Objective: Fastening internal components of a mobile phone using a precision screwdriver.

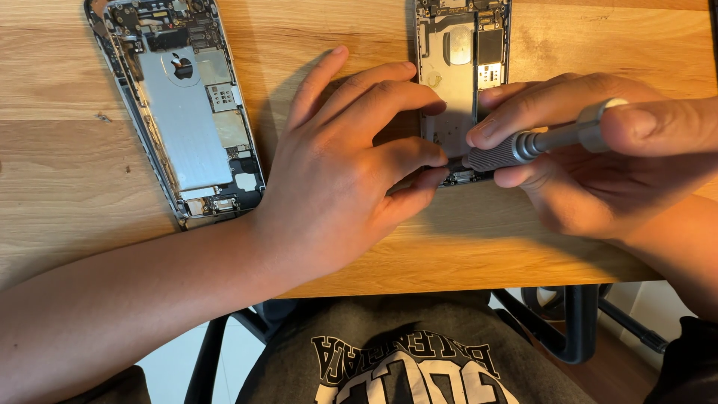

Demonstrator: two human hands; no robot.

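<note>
Two opened phone housings lie on a wooden table (pixel 67 82). My left hand (pixel 351 164) rests flat beside the right-hand housing (pixel 460 67), its fingertips pressing on that housing's lower left edge. My right hand (pixel 598 157) grips a small metal screwdriver (pixel 535 144) with a knurled handle. Its tip points at the bottom end of the same housing, close to my left thumb and forefinger. The tip itself is hidden by fingers. The other housing (pixel 183 105) lies apart at the upper left, tilted, with its metal plate and inner parts showing.
The table's front edge (pixel 449 280) runs just below my hands. Under it I see my dark printed shirt (pixel 404 359) and the black frame of a chair (pixel 576 322) over a pale floor.
</note>
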